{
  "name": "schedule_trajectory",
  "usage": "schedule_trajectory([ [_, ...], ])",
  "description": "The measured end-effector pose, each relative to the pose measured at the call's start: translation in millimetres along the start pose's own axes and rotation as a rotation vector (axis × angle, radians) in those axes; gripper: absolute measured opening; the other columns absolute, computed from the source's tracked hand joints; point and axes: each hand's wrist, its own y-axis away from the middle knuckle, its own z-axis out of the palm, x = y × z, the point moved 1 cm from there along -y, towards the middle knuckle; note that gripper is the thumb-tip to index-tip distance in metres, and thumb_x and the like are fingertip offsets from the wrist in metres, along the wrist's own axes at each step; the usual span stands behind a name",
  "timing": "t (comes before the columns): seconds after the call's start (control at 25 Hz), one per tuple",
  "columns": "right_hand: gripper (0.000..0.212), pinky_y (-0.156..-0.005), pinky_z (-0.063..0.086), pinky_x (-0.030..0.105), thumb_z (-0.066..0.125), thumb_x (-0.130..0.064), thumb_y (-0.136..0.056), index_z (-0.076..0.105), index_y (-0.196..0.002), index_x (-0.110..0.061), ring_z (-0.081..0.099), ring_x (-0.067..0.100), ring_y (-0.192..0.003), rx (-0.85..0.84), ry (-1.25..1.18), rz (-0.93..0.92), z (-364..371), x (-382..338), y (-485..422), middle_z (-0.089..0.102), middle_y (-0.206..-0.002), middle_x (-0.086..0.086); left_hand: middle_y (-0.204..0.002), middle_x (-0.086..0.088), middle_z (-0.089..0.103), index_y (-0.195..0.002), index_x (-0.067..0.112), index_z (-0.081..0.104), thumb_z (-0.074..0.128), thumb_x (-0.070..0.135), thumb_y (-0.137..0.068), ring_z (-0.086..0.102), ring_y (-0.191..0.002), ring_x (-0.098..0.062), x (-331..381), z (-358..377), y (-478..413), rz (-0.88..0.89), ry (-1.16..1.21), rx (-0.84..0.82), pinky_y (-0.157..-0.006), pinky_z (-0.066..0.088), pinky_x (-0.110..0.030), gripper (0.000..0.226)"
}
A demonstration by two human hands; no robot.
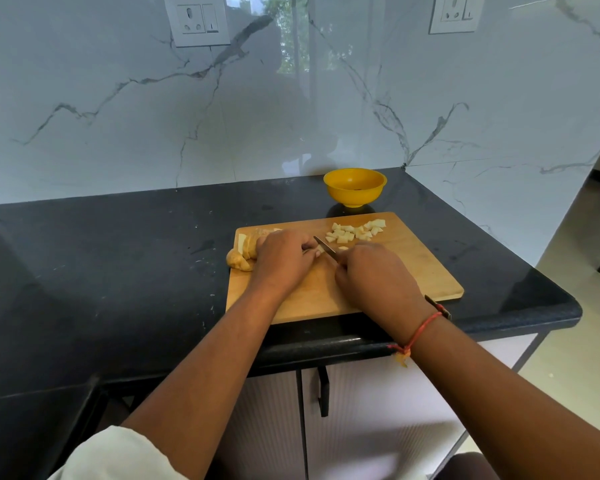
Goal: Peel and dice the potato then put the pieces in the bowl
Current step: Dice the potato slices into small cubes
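The potato piece [320,251] being cut lies near the middle of the cutting board [413,271], pinned under the curled fingertips of the left hand [284,258]. The right hand [374,275] is wrapped around the handle of the knife [326,247], blade angled down at that piece. Finished cubes [355,232] sit heaped at the far edge of the board, and uncut slices [248,241] wait at the left edge beside a yellowish lump [239,261], peel or end piece, I cannot tell. The bowl [355,187] stands on the counter [118,271] just behind the board, with no potato visible in it. Raw potato is likely firm and light but wet and slippery, so it is best held from above, fingertips tucked back from the blade.
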Motion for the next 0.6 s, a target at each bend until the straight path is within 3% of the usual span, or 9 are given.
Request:
schedule_trajectory([
  [0.2, 0.03, -0.072, 0.042, 0.024, 0.044, -0.025, -0.102, 0.065, -0.124, -0.023, 0.049, 0.011, -0.081, -0.054, 0.011, 0.01, -1.8, 4.4, 6.7, 0.045, -0.087, -0.005, -0.09, 0.007, 0.072, -0.1, 0.03, 0.077, 0.065, 0.036, -0.094, 0.061, -0.092, -0.015, 4.4, 0.9, 2.4, -0.003, -0.028, 0.028, -0.091, 0.041, -0.039, 0.015],
  [0.32, 0.03, -0.075, 0.05, 0.027, 0.048, -0.026, -0.102, 0.057, -0.13, -0.028, 0.051, 0.012, -0.083, -0.069, 0.069, -0.017, -6.1, 9.6, 25.4, 0.042, -0.092, -0.004, -0.088, 0.006, 0.071, -0.096, 0.028, 0.076, 0.066, 0.037, -0.093, 0.061, -0.091, -0.016, 3.7, 1.8, 1.8, -0.013, -0.021, 0.035, -0.088, 0.039, -0.038, 0.014],
  [0.48, 0.035, -0.07, 0.055, 0.031, 0.046, -0.027, -0.103, 0.051, -0.137, -0.032, 0.048, 0.014, -0.079, 0.012, 0.172, -0.016, -11.6, 19.9, 33.6, 0.042, -0.092, -0.002, -0.091, 0.009, 0.072, -0.097, 0.029, 0.075, 0.069, 0.038, -0.091, 0.064, -0.093, -0.013, 2.6, 1.4, 4.0, -0.01, 0.029, 0.068, -0.097, 0.044, -0.044, 0.013],
  [0.6, 0.038, -0.068, 0.055, 0.03, 0.04, -0.032, -0.103, 0.052, -0.139, -0.034, 0.053, 0.013, -0.078, 0.071, 0.083, 0.018, -16.0, 21.1, 34.7, 0.047, -0.091, -0.003, -0.097, 0.008, 0.073, -0.103, 0.029, 0.074, 0.07, 0.037, -0.09, 0.064, -0.098, -0.014, 4.6, 0.1, 5.1, -0.008, 0.024, 0.067, -0.102, 0.04, -0.046, 0.015],
])
